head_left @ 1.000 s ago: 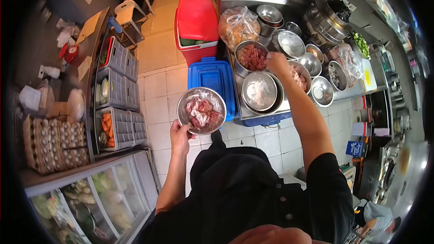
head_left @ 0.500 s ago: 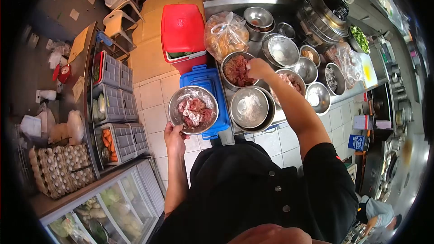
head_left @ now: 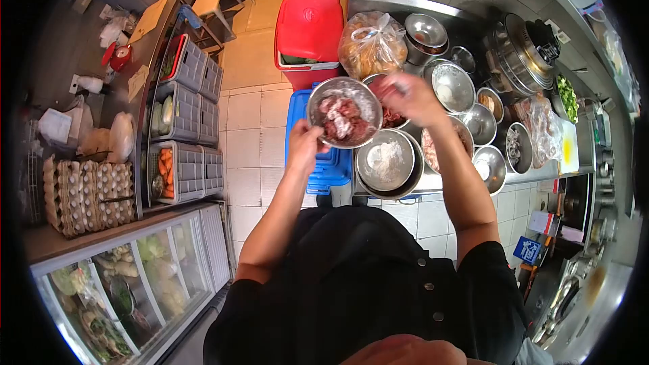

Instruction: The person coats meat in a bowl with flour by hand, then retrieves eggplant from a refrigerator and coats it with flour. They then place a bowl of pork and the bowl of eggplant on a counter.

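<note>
My left hand [head_left: 303, 147] grips the near left rim of a steel bowl [head_left: 370, 100]. Inside that bowl lie chunks of raw meat [head_left: 343, 118] dusted with white powder. My right hand [head_left: 418, 100] is over a second bowl, whose darker raw meat [head_left: 392, 119] is partly hidden behind the held bowl and the hand. Motion smears the right fingers, and I cannot tell whether they hold meat. Just below the held bowl, a steel bowl with white powder [head_left: 387, 157] is nested in a larger one on the counter.
A blue lidded bin [head_left: 329, 177] and a red cooler [head_left: 309, 23] stand left of the steel counter. Across the counter are a tied bag [head_left: 372, 47], a bowl of pale meat [head_left: 436, 152], several small bowls and a large pot [head_left: 520, 51]. Grey crates [head_left: 182, 115] line the left shelf.
My left hand has brought its bowl over beside the meat bowl, overlapping it in view. My right hand has come up out of the meat. The camera view has shifted.
</note>
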A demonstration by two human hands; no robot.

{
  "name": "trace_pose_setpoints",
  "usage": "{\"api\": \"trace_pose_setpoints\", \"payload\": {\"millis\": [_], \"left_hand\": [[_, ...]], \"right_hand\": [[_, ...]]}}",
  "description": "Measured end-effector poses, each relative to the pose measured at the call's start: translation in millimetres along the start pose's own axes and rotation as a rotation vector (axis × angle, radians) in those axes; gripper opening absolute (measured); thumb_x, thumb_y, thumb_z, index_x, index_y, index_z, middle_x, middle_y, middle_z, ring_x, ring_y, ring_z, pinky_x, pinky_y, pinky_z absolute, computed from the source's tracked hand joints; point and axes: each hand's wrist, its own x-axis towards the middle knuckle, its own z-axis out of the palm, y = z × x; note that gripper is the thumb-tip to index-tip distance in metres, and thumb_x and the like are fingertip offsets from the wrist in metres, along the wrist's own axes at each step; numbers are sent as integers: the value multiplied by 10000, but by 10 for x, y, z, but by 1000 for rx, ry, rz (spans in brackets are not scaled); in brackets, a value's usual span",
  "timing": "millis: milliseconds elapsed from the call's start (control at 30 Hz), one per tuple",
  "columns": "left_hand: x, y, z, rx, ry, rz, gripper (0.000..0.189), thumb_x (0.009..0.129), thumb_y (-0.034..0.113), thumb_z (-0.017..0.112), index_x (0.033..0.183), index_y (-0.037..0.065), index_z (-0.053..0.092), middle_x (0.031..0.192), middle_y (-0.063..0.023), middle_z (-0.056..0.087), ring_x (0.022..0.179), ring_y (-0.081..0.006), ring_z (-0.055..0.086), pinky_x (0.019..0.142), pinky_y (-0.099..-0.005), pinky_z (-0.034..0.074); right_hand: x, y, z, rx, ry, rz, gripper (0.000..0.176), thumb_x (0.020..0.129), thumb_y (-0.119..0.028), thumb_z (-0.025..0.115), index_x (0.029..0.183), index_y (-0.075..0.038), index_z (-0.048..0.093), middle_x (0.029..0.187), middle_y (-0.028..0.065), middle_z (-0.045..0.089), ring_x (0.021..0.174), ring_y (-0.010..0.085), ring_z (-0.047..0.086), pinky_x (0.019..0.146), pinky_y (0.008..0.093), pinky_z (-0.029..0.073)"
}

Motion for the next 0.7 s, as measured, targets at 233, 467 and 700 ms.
{"api": "trace_pose_setpoints", "payload": {"millis": [233,467,700], "left_hand": [[-42,-34,323,51,-52,-22,129,886,58,631,905,68,504,739,-101,646,538,-186,641,438,-278,507],[-235,-83,453,95,-52,51,98,879,20,595,900,50,504,753,-95,618,529,-181,626,417,-293,513],[-208,-135,402,114,62,173,70,878,-8,552,927,17,509,770,-108,603,505,-176,597,402,-305,518]], "right_hand": [[-147,-144,250,-618,174,23,204,833,-118,690,998,3,701,953,250,693,1005,426,657,912,501,516],[-262,-82,869,-822,-126,117,617,777,-260,779,1351,-133,590,1306,222,577,1214,436,563,1006,481,508],[-306,-69,986,-838,104,-45,555,787,-169,765,1307,-139,573,1280,205,582,1190,442,571,1000,510,515]]}}
